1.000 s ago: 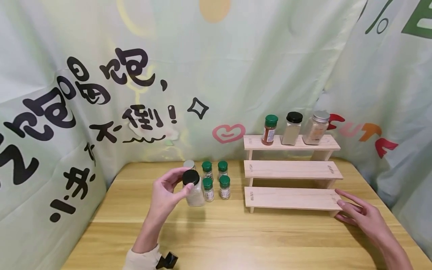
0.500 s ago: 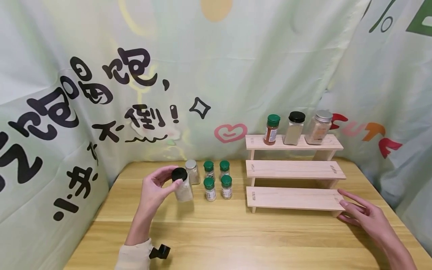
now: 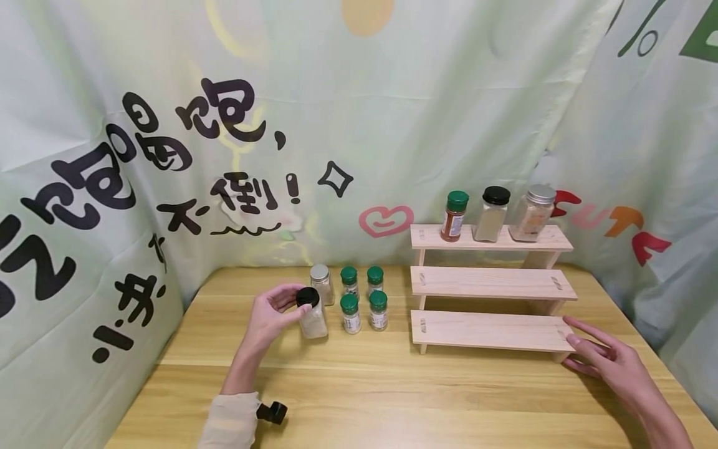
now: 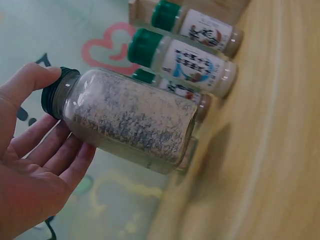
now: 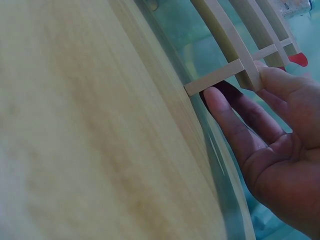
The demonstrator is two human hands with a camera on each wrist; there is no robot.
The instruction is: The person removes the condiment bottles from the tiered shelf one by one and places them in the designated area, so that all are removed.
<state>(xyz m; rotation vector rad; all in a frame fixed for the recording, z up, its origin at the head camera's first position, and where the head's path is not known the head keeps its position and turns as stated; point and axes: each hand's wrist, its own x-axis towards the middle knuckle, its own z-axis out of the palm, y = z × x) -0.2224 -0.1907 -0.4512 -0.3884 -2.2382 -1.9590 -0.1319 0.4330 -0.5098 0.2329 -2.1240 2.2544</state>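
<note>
My left hand [image 3: 276, 315] pinches a clear square spice jar [image 3: 314, 323] by its black lid. Pale, coarse grains fill the jar in the left wrist view, where it looks tilted just above the tabletop; whether its base touches wood I cannot tell. Behind it stands a silver-lidded jar [image 3: 321, 288], with several green-capped spice bottles [image 3: 351, 317] to its right. At the right, my right hand [image 3: 611, 368] holds the end of the lowest board of a three-step wooden display rack [image 3: 493, 330]. In the right wrist view its fingers lie around the board's end and leg.
On the rack's top step stand a green-capped red spice bottle [image 3: 453, 218], a black-lidded jar [image 3: 491, 215] and a silver-lidded jar [image 3: 531, 215]. A printed curtain [image 3: 314, 75] hangs behind the wooden table [image 3: 359, 399].
My left hand has carried the black-lidded jar left, away from the green-capped bottles, then slightly back right and lower. The silver-lidded jar behind came into view. The right hand stays at the rack.
</note>
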